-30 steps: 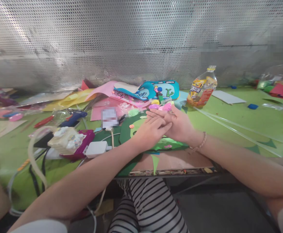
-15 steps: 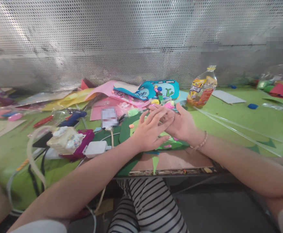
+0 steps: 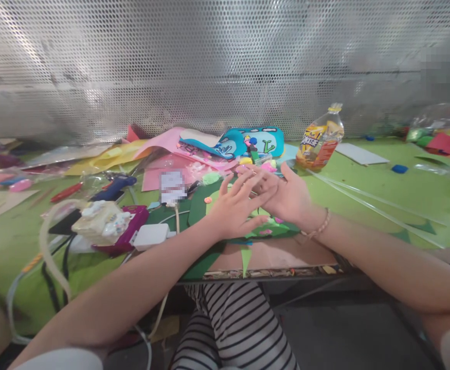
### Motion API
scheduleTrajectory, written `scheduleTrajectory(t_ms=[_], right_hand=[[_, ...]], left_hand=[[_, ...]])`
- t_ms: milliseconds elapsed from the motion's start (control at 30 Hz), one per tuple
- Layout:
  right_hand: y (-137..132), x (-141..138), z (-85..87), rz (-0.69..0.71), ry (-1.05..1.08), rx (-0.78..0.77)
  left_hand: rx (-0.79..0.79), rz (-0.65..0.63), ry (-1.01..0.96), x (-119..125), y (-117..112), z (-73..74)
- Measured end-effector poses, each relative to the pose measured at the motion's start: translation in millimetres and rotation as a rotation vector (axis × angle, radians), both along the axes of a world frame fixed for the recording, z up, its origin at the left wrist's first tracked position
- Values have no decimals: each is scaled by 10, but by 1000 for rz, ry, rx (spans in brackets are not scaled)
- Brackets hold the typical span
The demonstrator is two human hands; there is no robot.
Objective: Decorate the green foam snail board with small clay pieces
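My left hand (image 3: 237, 208) lies palm down with its fingers spread, their tips resting over the fingers of my right hand. Palm up, my right hand (image 3: 292, 195) has its thumb and fingers stretched out. Whether anything small sits between the overlapping fingers is hidden. Beneath both hands is a green paper craft sheet (image 3: 199, 208) with small bits on it, among them an orange piece (image 3: 208, 200) and a pink piece (image 3: 265, 232). Just beyond my fingertips lie a bright pink lump (image 3: 269, 165) and a pale green lump (image 3: 211, 178).
An orange drink bottle (image 3: 320, 141) stands behind my right hand. To the left are a white charger (image 3: 151, 237), a cream decorated box (image 3: 101, 222), cables and a blue tool (image 3: 119, 186). Blue craft pieces (image 3: 274, 141) and pink paper (image 3: 159, 149) lie at the back.
My left hand has shifted very slightly across my right fingers. The whole view has drifted a little; the things on the table keep their places.
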State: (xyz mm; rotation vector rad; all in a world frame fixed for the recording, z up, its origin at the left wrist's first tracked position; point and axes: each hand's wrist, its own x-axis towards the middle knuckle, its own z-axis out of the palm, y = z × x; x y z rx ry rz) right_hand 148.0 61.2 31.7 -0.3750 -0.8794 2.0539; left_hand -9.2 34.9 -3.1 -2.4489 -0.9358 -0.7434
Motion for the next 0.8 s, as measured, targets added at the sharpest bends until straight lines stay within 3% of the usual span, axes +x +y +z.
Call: scheduleTrajectory(t_ms=[600,800], right_hand=[[10,13,-18,13,-17,-4],[26,18,-13,31,-17,19]], left_hand=[[-18,-18,39,6,-1,9],[-42,49,34,6,20,3]])
